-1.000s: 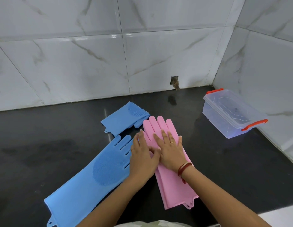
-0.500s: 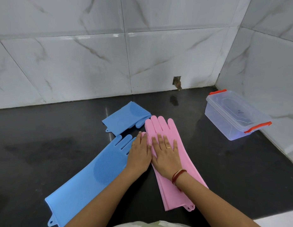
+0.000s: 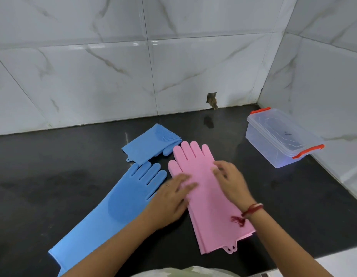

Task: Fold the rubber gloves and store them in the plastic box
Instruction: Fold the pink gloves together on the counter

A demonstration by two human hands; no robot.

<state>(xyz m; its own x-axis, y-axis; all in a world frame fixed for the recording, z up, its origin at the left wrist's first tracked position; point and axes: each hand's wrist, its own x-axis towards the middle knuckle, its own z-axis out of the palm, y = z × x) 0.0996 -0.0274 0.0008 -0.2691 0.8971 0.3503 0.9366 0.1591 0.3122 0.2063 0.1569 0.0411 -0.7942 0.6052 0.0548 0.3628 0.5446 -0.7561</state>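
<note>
A pair of pink rubber gloves [image 3: 205,198] lies stacked flat on the black counter, fingers pointing away from me. My left hand [image 3: 171,198] rests on their left edge, fingers spread and blurred. My right hand [image 3: 231,180] hovers over the palm area, fingers apart, holding nothing. A long blue glove [image 3: 117,206] lies flat to the left. Behind it sits a folded blue glove [image 3: 151,145]. The clear plastic box [image 3: 281,136] with orange latches stands at the right, lid on.
The black counter [image 3: 53,176] meets white marble tiled walls at the back and right. A small hole [image 3: 212,99] is in the back wall near the corner. The counter's front edge shows at the lower right.
Both hands have slid apart on the pink gloves: the left hand toward the left edge, the right hand up and to the right. The gloves have stayed in place.
</note>
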